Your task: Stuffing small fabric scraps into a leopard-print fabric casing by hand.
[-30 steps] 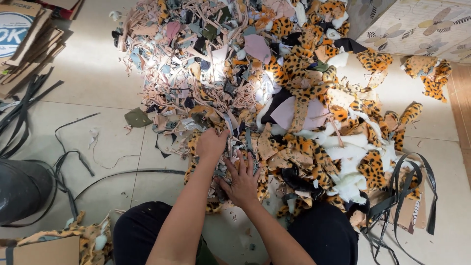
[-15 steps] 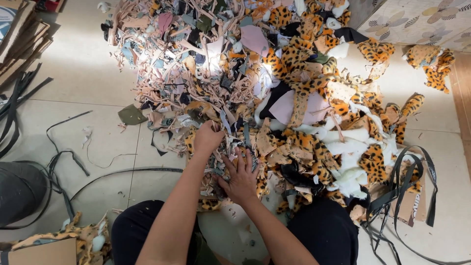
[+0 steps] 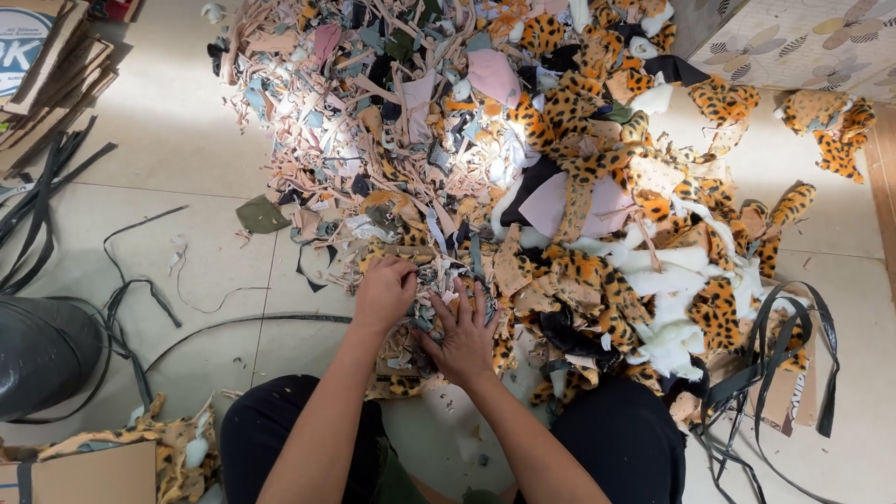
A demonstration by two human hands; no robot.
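Mixed leather and leopard-print fabric scraps [image 3: 523,187] heap on the floor, mid-frame, just above both hands; left hand [image 3: 385,291] pinches scraps at the edge; right hand [image 3: 464,334] lies flat, fingers spread.

Workshop floor, heap of fabric scraps [image 3: 485,149], stacked cardboard [image 3: 42,65], loose black straps [image 3: 775,364]

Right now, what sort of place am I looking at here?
Probably a small workshop floor where fabric or leather offcuts get sorted. A big scrap pile with leopard-print fur pieces covers the tile floor, beside black straps and stacked cardboard.
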